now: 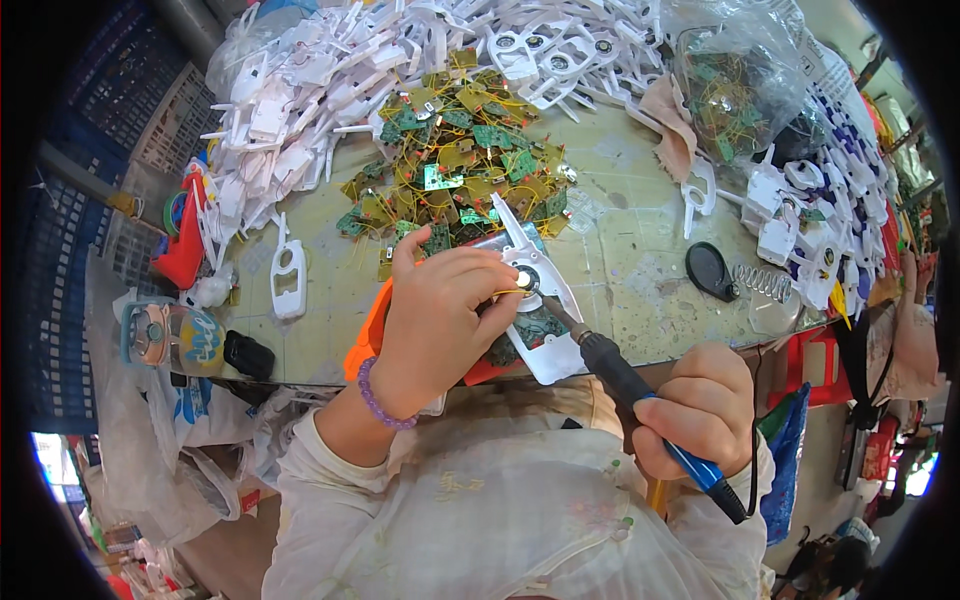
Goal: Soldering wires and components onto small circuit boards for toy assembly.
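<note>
Fingers of the right hand [700, 410] wrap around the handle of a soldering iron [640, 392], which slants up and leftward, its cord hanging from the back end. The iron's tip is at the edge of a round speaker [528, 278] seated in a white plastic shell [556, 358]; whether it touches the metal, I cannot tell. The left hand [445, 310] comes over the shell from the other side, its thumb and fingertip drawn narrow on a thin yellow wire [510, 291] beside the speaker, one finger lifted away. A purple bead bracelet [378, 400] circles that wrist.

The shell lies at the near edge of the table [640, 265], its pointed end toward a pile of green and brown circuit boards [480, 175]. Something orange [368, 332] shows just beside the left hand. Behind the boards spreads a big heap of white plastic pieces [300, 100]. One white frame [289, 280] lies apart on the left. Right of the work are a black round dish [707, 270], a coil spring [762, 281] and, farther back, a clear bag [735, 95] with more boards inside.
</note>
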### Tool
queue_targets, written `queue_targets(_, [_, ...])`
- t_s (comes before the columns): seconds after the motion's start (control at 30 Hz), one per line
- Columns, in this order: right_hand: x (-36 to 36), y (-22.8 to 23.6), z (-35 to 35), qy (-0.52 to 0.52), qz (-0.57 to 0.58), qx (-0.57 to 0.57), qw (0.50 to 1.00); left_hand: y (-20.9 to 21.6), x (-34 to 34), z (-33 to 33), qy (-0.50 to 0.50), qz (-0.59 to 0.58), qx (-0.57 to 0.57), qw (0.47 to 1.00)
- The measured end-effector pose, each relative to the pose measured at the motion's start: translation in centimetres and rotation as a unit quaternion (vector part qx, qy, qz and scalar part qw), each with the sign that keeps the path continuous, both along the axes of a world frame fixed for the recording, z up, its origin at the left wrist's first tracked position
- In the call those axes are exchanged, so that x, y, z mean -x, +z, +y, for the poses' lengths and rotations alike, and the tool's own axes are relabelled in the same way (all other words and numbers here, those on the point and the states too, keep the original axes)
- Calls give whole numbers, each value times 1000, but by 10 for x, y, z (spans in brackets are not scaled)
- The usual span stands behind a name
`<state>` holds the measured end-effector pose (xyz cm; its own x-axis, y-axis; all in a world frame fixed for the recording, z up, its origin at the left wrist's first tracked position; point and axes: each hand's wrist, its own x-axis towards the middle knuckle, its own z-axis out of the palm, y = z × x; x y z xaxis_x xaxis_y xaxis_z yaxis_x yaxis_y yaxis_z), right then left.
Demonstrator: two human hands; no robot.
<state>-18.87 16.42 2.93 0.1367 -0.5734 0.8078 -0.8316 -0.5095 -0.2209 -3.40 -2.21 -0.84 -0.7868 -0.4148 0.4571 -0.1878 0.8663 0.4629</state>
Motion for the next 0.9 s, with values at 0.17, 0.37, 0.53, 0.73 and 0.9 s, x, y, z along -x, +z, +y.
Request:
queue_targets(0.17, [0,-4,-2,7,-3,4,1000,2,-1,1,0,-6,-3,1000])
queue_targets(0.37, [1,-3,3,-19,-10,-1,1000,0,-1,-1,2,-8,-3,1000])
queue_targets(0.53, [1,-11,16,-64,-49,0,997,-1,0,-1,-2,5,11,1000])
queue_targets(0.73, [2,-51,9,-82,-160,98,979,2,-1,-1,-12,-10,-19,1000])
queue_targets(0.9, [-8,-78,-5,-107,-220,126,961,6,-6,-3,-35,-17,-15,999])
